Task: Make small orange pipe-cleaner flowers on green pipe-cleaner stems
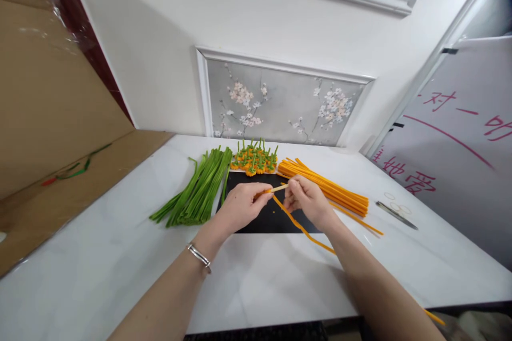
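Note:
Above a black mat, my left hand pinches one end of a thin wooden stick, where an orange pipe cleaner meets it. The fingers of my right hand are closed on the stick's other end. From the stick, the orange pipe cleaner hangs down to the right and passes behind my right forearm. Beyond the mat stand several small orange pieces with green stems. A bundle of green pipe cleaners lies left of the mat, and a bundle of orange ones lies to the right.
Tweezers or a similar metal tool and some thin rings lie on the white table at right. A wall with a floral panel rises behind. Cardboard stands at left, a whiteboard at right.

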The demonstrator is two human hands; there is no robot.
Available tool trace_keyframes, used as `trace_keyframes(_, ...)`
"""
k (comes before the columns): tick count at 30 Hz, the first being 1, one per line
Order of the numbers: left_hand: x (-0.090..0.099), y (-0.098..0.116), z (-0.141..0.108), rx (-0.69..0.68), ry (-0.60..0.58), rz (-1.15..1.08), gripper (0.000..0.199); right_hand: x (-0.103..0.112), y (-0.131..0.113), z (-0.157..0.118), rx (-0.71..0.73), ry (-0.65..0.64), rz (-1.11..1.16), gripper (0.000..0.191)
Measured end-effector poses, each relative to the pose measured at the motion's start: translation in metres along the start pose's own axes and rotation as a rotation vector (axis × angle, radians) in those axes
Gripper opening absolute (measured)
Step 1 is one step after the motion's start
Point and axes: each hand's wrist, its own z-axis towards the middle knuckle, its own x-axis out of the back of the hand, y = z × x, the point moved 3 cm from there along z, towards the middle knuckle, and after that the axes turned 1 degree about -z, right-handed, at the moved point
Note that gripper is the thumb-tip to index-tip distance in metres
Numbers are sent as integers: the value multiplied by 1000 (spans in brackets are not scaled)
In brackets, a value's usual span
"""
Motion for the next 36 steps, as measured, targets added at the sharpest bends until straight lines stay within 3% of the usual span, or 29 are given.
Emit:
trace_keyframes(5, 1, 1, 0, -33, 12, 18, 25, 2, 0, -2, -128, -25, 128, 43)
trace_keyframes(8, 2, 1, 0, -25, 35, 42, 25, 0, 0, -6, -179, -129, 94, 36)
trace_keyframes(12, 3, -1, -1, -16, 40, 63, 23, -3, -12, -13, 28, -310, -344, 21)
trace_keyframes(15, 1, -4, -1, -16, 27, 77, 21, -2, -24, -21, 209, -311, -681, 23)
trace_keyframes(22, -6, -6, -5, -23, -15, 227, 23, -5, -48, -36, 452, -254, -1262, 16)
trace_keyframes(28, -6, 4, -6, -4, -87, 353, 21, 5, -66, -21, 496, -14, -1168, 22)
trace_keyframes(36, -8, 11, -8, -70, -100, 284, 9, 21, -53, 6, 483, -21, -865, 13)
